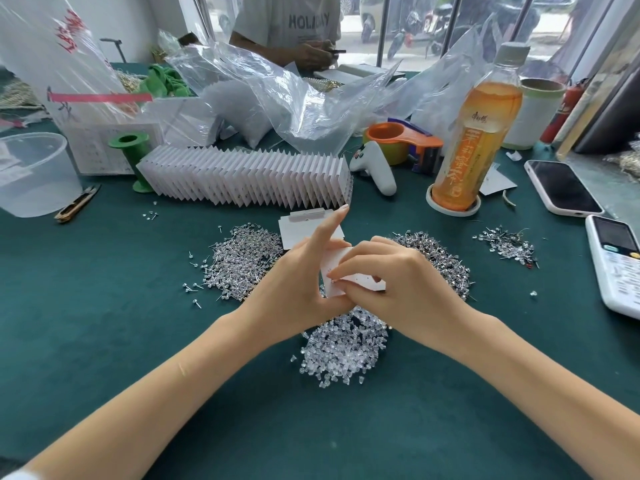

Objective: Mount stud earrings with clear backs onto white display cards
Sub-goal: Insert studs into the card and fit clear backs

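Both hands meet over the green cloth, holding a small white display card (341, 268). My left hand (301, 282) grips its left edge, index finger stretched upward. My right hand (391, 271) pinches the card's lower front edge; whether a stud is between its fingertips is hidden. Stud earrings lie in a pile at the left (242, 261), another pile at the right (446, 261) and a small heap further right (507, 244). Clear backs (343, 348) are heaped just below my hands. Loose blank cards (301, 226) lie behind my left hand.
A long row of standing white cards (249, 178) runs across the middle. An orange drink bottle (478, 133), tape dispenser (405, 140), white controller (375, 168), phone (561, 187) and calculator (616, 265) stand right. A clear tub (34, 171), thread snips (78, 204) and plastic bags (277, 91) lie behind. Another person sits opposite.
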